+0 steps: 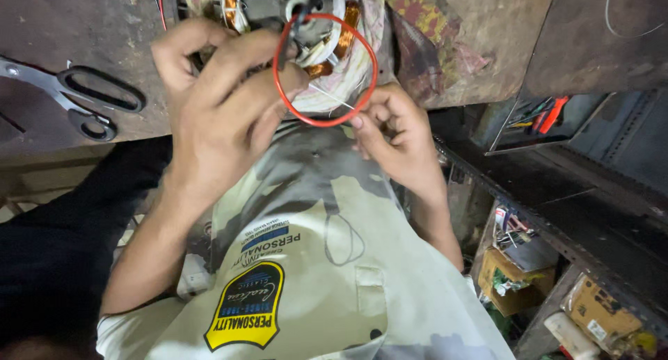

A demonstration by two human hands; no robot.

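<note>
Fingers (278,82) of the person's left hand (216,109) were curled over the near edge of the motor stator (306,26), the fingertips pinching a red wire loop (324,69) against its windings. That loop hung in a rough ring over the stator's front face, its lower curve dropping just past the stator's near rim. The right hand (396,137) sat just beside the stator's near rim, on the side away from the scissors (76,99), its fingers bunched and clenched on a thin pale thread (332,98) that ran from them up to the windings; one fingertip touched the bottom of the red loop. Copper coils (346,36) showed along the stator's ring, bound in whitish tape. The stator rested on a dark, stained counter (83,26), partly on a patterned cloth (431,33) that spread out from under it on the right hand's side. The black-handled scissors lay flat on the counter, well apart from the stator beyond the left hand. Farther off past the cloth, lower than the stator, an open tray (539,120) held red- and orange-handled tools, and below that a shelf (557,283) carried small cardboard boxes.
</note>
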